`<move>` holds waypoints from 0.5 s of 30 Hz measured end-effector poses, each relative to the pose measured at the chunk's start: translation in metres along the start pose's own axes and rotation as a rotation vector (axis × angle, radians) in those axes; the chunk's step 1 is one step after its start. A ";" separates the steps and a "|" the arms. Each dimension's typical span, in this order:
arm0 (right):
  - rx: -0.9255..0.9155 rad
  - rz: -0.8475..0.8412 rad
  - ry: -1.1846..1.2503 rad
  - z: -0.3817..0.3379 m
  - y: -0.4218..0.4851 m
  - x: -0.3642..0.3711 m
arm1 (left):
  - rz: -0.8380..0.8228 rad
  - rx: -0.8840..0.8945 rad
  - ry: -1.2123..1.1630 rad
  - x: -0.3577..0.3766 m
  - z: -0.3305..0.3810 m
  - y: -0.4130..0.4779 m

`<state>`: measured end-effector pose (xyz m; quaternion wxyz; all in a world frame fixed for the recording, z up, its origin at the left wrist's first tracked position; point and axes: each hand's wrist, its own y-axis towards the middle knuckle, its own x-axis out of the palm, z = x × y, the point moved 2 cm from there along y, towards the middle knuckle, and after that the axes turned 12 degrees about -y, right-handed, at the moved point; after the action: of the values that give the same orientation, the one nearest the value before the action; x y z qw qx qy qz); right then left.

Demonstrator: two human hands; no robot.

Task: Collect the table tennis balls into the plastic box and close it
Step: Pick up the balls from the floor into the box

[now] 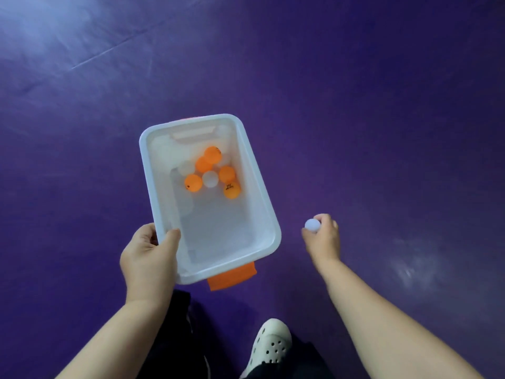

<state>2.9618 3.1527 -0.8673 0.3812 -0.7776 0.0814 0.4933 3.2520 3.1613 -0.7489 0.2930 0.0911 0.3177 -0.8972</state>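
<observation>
A clear plastic box (261,192) with a white rim hangs open above the purple floor. My left hand (149,259) grips its near left rim, thumb inside the wall. Several orange balls (203,164) and several white balls (210,179) lie bunched in the far half of the box. An orange latch (232,277) hangs from the near end, and another shows at the far end. To the right of the box, my right hand (323,237) pinches one white ball (312,224) in its fingertips. No lid is in view.
The purple floor (382,105) spreads all around, with glare patches at the top left and lower right. My white perforated shoe (272,344) and dark trouser legs are at the bottom, just under the box.
</observation>
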 end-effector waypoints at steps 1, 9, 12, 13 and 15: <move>-0.049 0.017 -0.008 -0.013 -0.014 -0.020 | 0.003 -0.020 0.003 -0.009 0.005 -0.008; -0.439 0.032 0.169 -0.124 -0.184 -0.173 | 0.041 -0.137 -0.024 -0.101 0.091 -0.089; -0.623 -0.017 0.092 -0.168 -0.253 -0.215 | 0.053 -0.140 -0.086 -0.147 0.139 -0.119; -0.659 -0.038 0.068 -0.183 -0.273 -0.227 | 0.060 -0.138 -0.104 -0.165 0.154 -0.128; -0.710 -0.074 0.019 -0.210 -0.312 -0.252 | 0.089 -0.129 -0.144 -0.202 0.184 -0.146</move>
<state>3.1408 3.1653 -0.4514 0.1040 -0.8685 -0.1200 0.4695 3.3350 3.2329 -0.4591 0.3597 0.0214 0.3485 -0.8653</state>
